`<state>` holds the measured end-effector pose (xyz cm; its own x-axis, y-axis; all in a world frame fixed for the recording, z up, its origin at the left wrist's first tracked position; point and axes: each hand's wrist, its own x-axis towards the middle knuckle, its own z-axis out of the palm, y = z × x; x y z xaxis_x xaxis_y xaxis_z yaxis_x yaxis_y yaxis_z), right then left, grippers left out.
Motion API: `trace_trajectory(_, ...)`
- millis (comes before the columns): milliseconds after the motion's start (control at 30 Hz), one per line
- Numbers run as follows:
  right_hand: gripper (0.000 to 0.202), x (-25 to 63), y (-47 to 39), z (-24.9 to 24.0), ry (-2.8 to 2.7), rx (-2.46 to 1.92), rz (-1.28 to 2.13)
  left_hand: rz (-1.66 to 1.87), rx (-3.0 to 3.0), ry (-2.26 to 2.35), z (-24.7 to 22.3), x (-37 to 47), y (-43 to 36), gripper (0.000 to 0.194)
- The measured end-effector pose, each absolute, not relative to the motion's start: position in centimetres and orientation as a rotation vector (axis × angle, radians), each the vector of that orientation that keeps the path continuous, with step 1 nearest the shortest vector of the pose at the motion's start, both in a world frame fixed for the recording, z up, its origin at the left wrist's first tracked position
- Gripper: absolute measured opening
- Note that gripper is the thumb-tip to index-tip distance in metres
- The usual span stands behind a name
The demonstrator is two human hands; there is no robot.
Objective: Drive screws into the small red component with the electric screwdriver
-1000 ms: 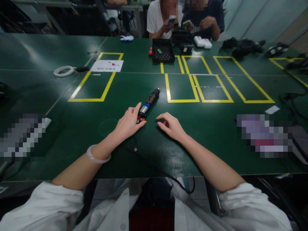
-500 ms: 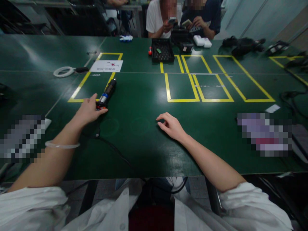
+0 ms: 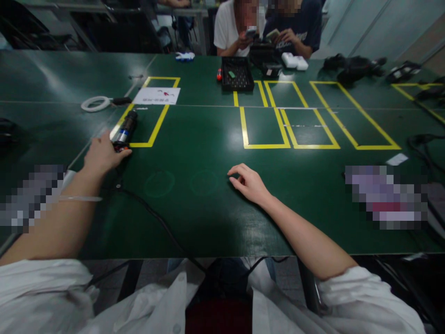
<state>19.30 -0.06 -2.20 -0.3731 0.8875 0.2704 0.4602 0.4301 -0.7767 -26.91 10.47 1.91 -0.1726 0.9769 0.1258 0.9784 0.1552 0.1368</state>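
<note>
My left hand (image 3: 100, 155) grips the near end of a black tube-shaped tool (image 3: 125, 128) with a silver-and-blue band and some orange-red at its base. The tool lies over the left part of a yellow taped rectangle (image 3: 158, 125), its far end pointing away from me. From near that hand a black cable (image 3: 160, 218) runs down over the table's front edge. My right hand (image 3: 248, 183) rests on the green table (image 3: 194, 222), fingers loosely bent, thumb and forefinger apart, with nothing in it. Two faint circles (image 3: 159, 183) mark the tabletop between my hands.
A white sheet (image 3: 157, 96) lies in the left rectangle, beside a white coiled cable (image 3: 95, 104). Farther back stand a black tray (image 3: 237, 86) and white boxes (image 3: 295, 61). More taped rectangles (image 3: 266, 146) are to the right. Two people (image 3: 239, 32) sit opposite, holding phones.
My left hand has moved left with the tool, carrying it from the rectangle's right side to its left side. The cable has shifted along. My right hand stays in place.
</note>
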Motion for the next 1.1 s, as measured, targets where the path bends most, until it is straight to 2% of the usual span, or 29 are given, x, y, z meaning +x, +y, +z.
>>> trace_trajectory(67, 0.011, 19.3, -0.1, -2.2, -1.995, -1.14, 0.795, -0.175, -1.907, -2.347, 2.6, -25.4, 9.3, 0.088)
trace_trajectory(233, 0.011, 19.2, -0.1, -2.2, -1.998, -1.139, 0.792, 0.001, -1.914, -2.154, 3.4, -22.8, 7.5, 0.063)
trace_trajectory(467, 0.011, 19.1, 0.0, -2.3, -2.012, -1.153, 0.779, -0.359, -1.892, -2.308, 4.5, -21.6, 7.8, 0.054)
trace_trajectory(567, 0.011, 19.1, 0.0, -2.1, -2.008, -1.146, 0.789, -0.658, -2.064, -2.284, 4.3, -19.1, 8.5, 0.059)
trace_trajectory(700, 0.01, 19.1, 0.0, -2.0, -1.997, -1.114, 0.789, -1.198, -2.659, -2.331, 3.4, -12.9, 7.4, 0.076)
trace_trajectory(767, 0.011, 19.1, 0.0, -2.1, -1.994, -1.081, 0.775, -1.332, -2.943, -2.328, 3.1, -9.4, 5.9, 0.08)
trace_trajectory(967, 0.03, 19.0, 0.0, -2.3, -1.972, -0.995, 0.815, -1.323, -3.496, -2.269, 2.0, -2.6, 2.1, 0.082)
trace_trajectory(1100, 0.01, 18.9, -0.1, -1.8, -2.056, -0.949, 0.742, -1.287, -3.558, -2.284, 1.4, -1.8, 1.7, 0.079)
